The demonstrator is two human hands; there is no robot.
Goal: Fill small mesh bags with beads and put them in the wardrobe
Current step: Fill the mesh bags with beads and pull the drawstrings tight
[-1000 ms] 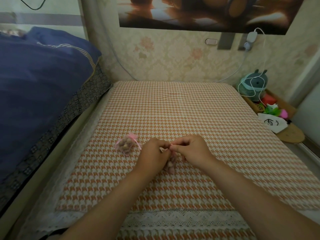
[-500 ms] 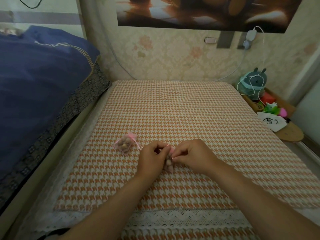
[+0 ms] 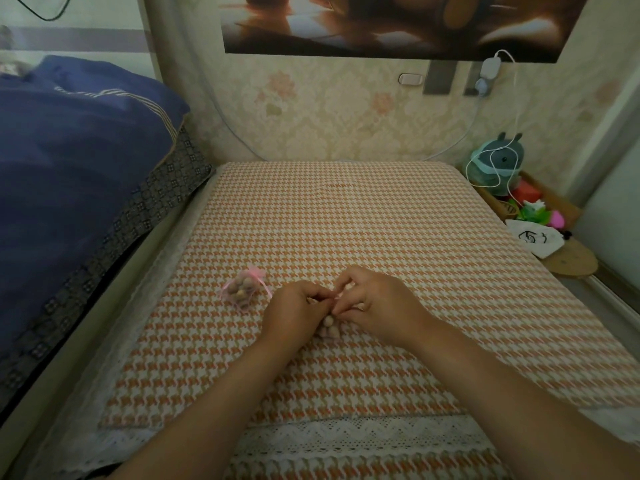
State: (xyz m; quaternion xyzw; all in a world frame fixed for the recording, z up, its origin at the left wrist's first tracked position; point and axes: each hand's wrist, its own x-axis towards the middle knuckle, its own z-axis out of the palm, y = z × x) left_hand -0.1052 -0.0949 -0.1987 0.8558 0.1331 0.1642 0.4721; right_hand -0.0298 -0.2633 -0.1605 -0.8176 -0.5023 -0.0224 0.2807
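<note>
A small pink mesh bag of brown beads lies on the orange houndstooth cloth, mostly hidden between my hands. My left hand and my right hand both pinch its top, fingertips meeting just above the beads. The drawstring itself is too thin to make out. A second pink mesh bag, full of beads and tied shut, lies on the cloth a little to the left of my left hand, apart from it.
A bed with a dark blue quilt borders the table on the left. At the right edge sit a green plush toy with a white cable, small colourful items and a white pouch. A wallpapered wall stands behind.
Both hands have stayed at the bag's top, shifting only slightly while working the opening. The tied bag at the left has not moved.
</note>
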